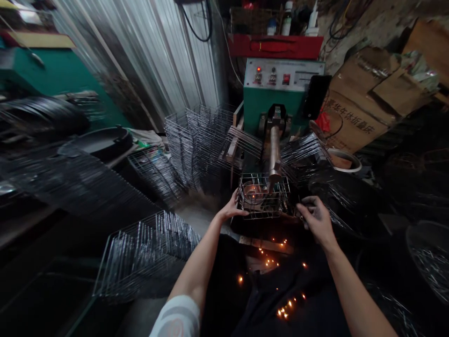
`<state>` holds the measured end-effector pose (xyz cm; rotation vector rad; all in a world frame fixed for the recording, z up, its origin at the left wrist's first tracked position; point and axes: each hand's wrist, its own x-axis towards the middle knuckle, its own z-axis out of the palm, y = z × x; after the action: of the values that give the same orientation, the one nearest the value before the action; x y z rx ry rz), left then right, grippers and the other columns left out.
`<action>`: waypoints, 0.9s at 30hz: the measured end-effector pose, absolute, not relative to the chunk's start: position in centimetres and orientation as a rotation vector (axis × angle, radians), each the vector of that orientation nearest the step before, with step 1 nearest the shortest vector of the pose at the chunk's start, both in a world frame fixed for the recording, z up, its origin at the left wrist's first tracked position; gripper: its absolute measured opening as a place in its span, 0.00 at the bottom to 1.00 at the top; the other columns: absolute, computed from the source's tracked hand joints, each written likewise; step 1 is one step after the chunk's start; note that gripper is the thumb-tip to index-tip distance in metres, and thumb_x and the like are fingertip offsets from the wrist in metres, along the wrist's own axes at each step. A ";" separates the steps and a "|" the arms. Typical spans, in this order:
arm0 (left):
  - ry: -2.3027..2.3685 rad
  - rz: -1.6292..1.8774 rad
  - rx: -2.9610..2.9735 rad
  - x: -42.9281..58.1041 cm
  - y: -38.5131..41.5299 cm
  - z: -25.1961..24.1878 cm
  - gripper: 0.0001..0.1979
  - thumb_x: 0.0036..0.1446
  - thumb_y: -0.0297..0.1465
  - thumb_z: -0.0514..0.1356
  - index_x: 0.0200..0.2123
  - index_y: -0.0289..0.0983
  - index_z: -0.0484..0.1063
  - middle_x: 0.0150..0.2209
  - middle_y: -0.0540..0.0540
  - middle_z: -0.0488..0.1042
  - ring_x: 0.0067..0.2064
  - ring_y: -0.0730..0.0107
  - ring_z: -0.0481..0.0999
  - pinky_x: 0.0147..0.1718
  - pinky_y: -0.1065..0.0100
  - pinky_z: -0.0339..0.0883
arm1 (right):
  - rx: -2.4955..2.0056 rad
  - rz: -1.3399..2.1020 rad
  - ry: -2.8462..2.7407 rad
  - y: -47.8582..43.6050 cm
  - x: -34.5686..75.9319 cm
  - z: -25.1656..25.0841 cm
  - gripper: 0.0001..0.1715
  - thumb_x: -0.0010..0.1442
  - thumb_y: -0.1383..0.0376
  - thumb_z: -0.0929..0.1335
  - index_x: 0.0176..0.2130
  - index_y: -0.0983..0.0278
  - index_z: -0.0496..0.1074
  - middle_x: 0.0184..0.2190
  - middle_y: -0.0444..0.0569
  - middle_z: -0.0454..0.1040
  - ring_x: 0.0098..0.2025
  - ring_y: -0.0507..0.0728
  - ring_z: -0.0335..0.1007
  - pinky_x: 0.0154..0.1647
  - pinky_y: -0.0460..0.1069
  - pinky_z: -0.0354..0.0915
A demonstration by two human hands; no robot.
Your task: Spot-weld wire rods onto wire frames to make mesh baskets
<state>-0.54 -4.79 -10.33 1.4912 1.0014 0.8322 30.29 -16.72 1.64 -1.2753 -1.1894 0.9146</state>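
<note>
A small wire basket (264, 216) sits below the copper-coloured rod (275, 152) of a green spot-welding machine (253, 106). My left hand (231, 208) grips the basket's left side, thumb along the lower front edge. Just off the basket's right side, my right hand (318, 220) is closed with thumb and fingers pinched together; what lies between them is too small and dark to make out. Bright sparks (286, 306) scatter in front of the basket, over my dark clothing. An orange glow shows through the basket's wires.
Stacked wire panels (191, 140) stand left of the machine, with more wire racks (150, 248) at lower left. A dark tub (345, 194) with loose metal pieces is at right. Behind are a cardboard box (354, 121) and a red shelf (238, 46). A phone (316, 97) hangs on the machine.
</note>
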 end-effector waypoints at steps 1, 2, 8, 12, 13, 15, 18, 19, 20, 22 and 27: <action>1.028 0.850 1.476 -0.4 -5.0 -10.5 0.71 0.30 0.43 0.76 0.71 0.42 0.35 0.71 0.30 0.46 0.70 0.47 0.53 0.65 0.47 0.53 | -1.262 0.961 -1.189 -17.1 30.0 2.0 0.22 0.57 0.51 0.74 0.41 0.62 0.68 0.21 0.40 0.70 0.14 0.47 0.55 0.11 0.41 0.49; 1.052 0.865 1.458 -0.4 -5.4 -10.5 0.70 0.31 0.43 0.76 0.71 0.41 0.37 0.71 0.30 0.48 0.69 0.46 0.56 0.64 0.47 0.56 | -1.240 1.016 -1.195 -17.5 29.7 2.5 0.21 0.58 0.51 0.74 0.40 0.63 0.70 0.22 0.41 0.71 0.14 0.46 0.54 0.11 0.40 0.48; 1.119 0.913 1.664 -1.9 -9.6 -10.0 0.62 0.33 0.41 0.76 0.68 0.36 0.49 0.65 0.34 0.61 0.65 0.48 0.64 0.65 0.50 0.56 | -0.881 1.389 -1.486 -21.0 29.0 5.8 0.28 0.62 0.48 0.70 0.54 0.61 0.74 0.49 0.56 0.77 0.46 0.61 0.75 0.46 0.52 0.71; 1.192 0.766 1.954 -1.3 -12.6 -7.1 0.64 0.34 0.41 0.76 0.70 0.43 0.44 0.61 0.41 0.68 0.63 0.52 0.68 0.62 0.54 0.60 | -0.970 1.316 -1.820 -21.7 27.7 6.4 0.16 0.66 0.54 0.69 0.46 0.60 0.78 0.40 0.49 0.79 0.44 0.59 0.75 0.47 0.51 0.67; 1.233 0.714 1.999 -0.7 -13.0 -6.1 0.65 0.34 0.41 0.76 0.71 0.44 0.41 0.61 0.42 0.69 0.62 0.51 0.69 0.62 0.53 0.61 | -1.026 1.245 -1.884 -21.5 27.2 6.1 0.14 0.67 0.54 0.68 0.42 0.60 0.79 0.38 0.48 0.79 0.42 0.57 0.74 0.45 0.50 0.66; 1.314 0.608 2.090 0.7 -13.3 -4.1 0.68 0.33 0.42 0.75 0.71 0.45 0.37 0.60 0.42 0.70 0.61 0.48 0.70 0.63 0.47 0.58 | -1.109 1.072 -1.986 -20.7 26.5 4.8 0.13 0.67 0.55 0.68 0.38 0.61 0.78 0.35 0.46 0.78 0.39 0.56 0.73 0.42 0.49 0.64; 1.385 0.466 2.238 3.0 -13.3 -1.6 0.71 0.31 0.42 0.75 0.71 0.44 0.34 0.60 0.39 0.71 0.61 0.43 0.69 0.64 0.39 0.49 | -1.176 0.787 -2.153 -19.4 26.0 2.2 0.12 0.69 0.59 0.67 0.37 0.61 0.76 0.34 0.46 0.78 0.39 0.56 0.71 0.42 0.50 0.62; 1.393 0.438 2.282 3.7 -13.3 -0.9 0.71 0.31 0.42 0.75 0.71 0.44 0.34 0.60 0.38 0.70 0.61 0.43 0.69 0.64 0.39 0.48 | -1.196 0.674 -2.213 -19.1 26.0 1.3 0.10 0.69 0.61 0.67 0.37 0.62 0.76 0.34 0.47 0.78 0.41 0.57 0.70 0.42 0.51 0.62; 1.398 0.423 2.321 4.2 -13.4 -0.3 0.71 0.31 0.42 0.75 0.71 0.43 0.33 0.60 0.38 0.70 0.61 0.43 0.69 0.64 0.39 0.48 | -1.213 0.551 -2.272 -18.9 26.0 0.4 0.08 0.68 0.62 0.68 0.39 0.62 0.76 0.35 0.48 0.78 0.43 0.59 0.70 0.43 0.52 0.61; 1.411 0.424 2.373 5.0 -13.6 0.8 0.71 0.32 0.43 0.74 0.71 0.42 0.32 0.60 0.37 0.70 0.62 0.44 0.68 0.65 0.41 0.48 | -1.234 0.286 -2.353 -18.9 26.2 -0.9 0.08 0.67 0.65 0.69 0.45 0.63 0.76 0.39 0.50 0.80 0.47 0.62 0.69 0.46 0.54 0.59; 1.457 0.487 2.429 5.9 -13.8 2.6 0.71 0.33 0.41 0.73 0.71 0.42 0.28 0.61 0.38 0.69 0.64 0.43 0.65 0.67 0.39 0.40 | -1.157 -0.112 -2.350 -19.7 26.8 -2.2 0.19 0.69 0.73 0.63 0.57 0.64 0.70 0.50 0.52 0.78 0.55 0.61 0.66 0.48 0.56 0.54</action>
<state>5.90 -13.84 2.59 2.4293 1.4574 0.4874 26.75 -19.67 -2.22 -1.1569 -2.3504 -0.1121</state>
